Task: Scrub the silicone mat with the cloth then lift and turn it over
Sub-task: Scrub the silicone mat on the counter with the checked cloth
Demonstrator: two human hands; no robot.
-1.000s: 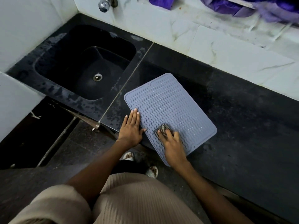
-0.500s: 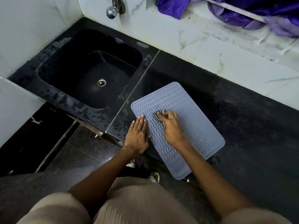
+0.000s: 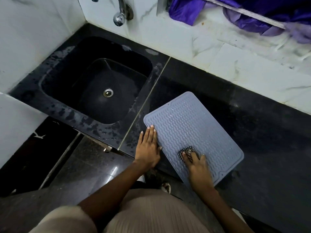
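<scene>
Our grey ribbed silicone mat (image 3: pixel 190 132) lies on the wet black stone counter (image 3: pixel 269 140), overhanging its near edge. Our left hand (image 3: pixel 148 147) presses flat; our right hand (image 3: pixel 196 163) clutches the checked cloth (image 3: pixel 184 151). Hard scrubbing might slide the mat off.

Grey mat (image 3: pixel 190 130) lies flat on black counter (image 3: pixel 269 142).

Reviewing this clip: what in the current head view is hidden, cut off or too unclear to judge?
- Cloth: mostly hidden under the right hand; its size and shape are unclear.
- Mat underside: faces the counter, unseen.
- Mat's near edge: partly covered by the right hand and wrist.
- Tap: cut off by the top edge.
- Purple fabric: cut off at the top, blurred on the right.
</scene>
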